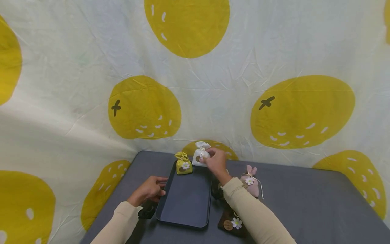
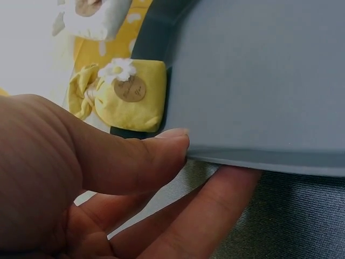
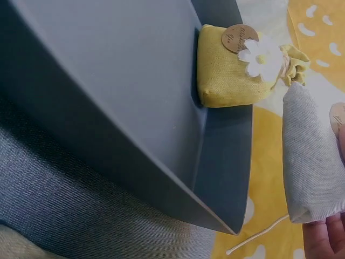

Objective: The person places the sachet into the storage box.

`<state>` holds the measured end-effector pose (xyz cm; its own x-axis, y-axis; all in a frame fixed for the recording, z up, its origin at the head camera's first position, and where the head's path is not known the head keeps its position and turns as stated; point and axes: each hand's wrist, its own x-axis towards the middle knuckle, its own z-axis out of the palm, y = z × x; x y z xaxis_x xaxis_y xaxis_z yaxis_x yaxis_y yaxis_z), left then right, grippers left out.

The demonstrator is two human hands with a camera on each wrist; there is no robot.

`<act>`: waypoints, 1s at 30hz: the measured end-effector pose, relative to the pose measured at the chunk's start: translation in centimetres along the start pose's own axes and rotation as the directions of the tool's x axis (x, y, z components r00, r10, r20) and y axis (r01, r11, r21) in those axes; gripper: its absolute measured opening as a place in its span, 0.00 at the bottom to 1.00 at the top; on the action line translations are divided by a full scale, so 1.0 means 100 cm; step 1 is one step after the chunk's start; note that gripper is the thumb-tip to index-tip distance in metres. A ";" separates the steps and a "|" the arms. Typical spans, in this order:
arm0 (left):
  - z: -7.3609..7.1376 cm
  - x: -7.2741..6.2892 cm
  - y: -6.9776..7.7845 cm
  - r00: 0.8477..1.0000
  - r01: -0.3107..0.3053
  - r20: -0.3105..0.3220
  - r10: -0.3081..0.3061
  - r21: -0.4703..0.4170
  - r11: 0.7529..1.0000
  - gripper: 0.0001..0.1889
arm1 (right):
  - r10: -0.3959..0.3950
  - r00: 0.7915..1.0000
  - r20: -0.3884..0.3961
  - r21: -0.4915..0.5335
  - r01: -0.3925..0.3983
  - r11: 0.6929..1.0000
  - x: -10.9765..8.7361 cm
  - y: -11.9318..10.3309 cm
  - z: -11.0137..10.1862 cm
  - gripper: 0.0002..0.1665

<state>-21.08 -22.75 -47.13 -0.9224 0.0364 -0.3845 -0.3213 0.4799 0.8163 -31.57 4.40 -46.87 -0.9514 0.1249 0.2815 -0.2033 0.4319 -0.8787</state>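
Note:
My right hand [image 1: 217, 163] holds a small white drawstring pouch [image 1: 199, 154] above the far edge of a dark grey tray [image 1: 186, 203]. In the right wrist view, fingers [image 3: 326, 237] show at the white pouch's lower side. A yellow pouch [image 1: 184, 165] with a white flower and a round brown tag stands in the tray's far left corner. My left hand [image 1: 149, 189] pinches the tray's left rim, thumb [image 2: 161, 154] on top and a finger [image 2: 229, 189] beneath, as the left wrist view shows.
Right of the tray, a pink pouch [image 1: 251, 183] with a flower and a pale string is partly behind my right sleeve. A dark brown pouch [image 1: 228, 223] lies nearer me. A white cloth with yellow fruit prints [image 1: 213, 112] hangs behind the grey table [image 1: 304, 196].

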 end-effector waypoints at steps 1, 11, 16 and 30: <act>0.000 0.000 0.000 1.000 -0.001 0.001 0.001 -0.001 1.000 0.34 | -0.010 1.000 -0.006 -0.005 0.010 1.000 0.000 0.000 0.000 0.17; 0.001 0.000 -0.001 1.000 0.004 0.000 -0.004 -0.026 1.000 0.35 | -0.030 1.000 0.001 -0.010 0.030 0.999 -0.001 0.002 0.001 0.17; 0.001 0.000 0.000 1.000 0.006 -0.007 -0.006 -0.021 1.000 0.35 | -0.030 0.999 0.015 -0.023 0.030 0.999 -0.002 0.004 0.002 0.17; 0.000 -0.001 0.001 1.000 0.005 -0.004 -0.005 -0.008 1.000 0.34 | 0.027 0.999 0.037 -0.074 -0.025 0.997 -0.005 0.009 0.003 0.18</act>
<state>-21.04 -22.67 -47.03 -0.9215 0.0305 -0.3872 -0.3280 0.4728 0.8179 -31.32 4.41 -47.90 -0.9645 0.1037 0.2431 -0.1622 0.4937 -0.8544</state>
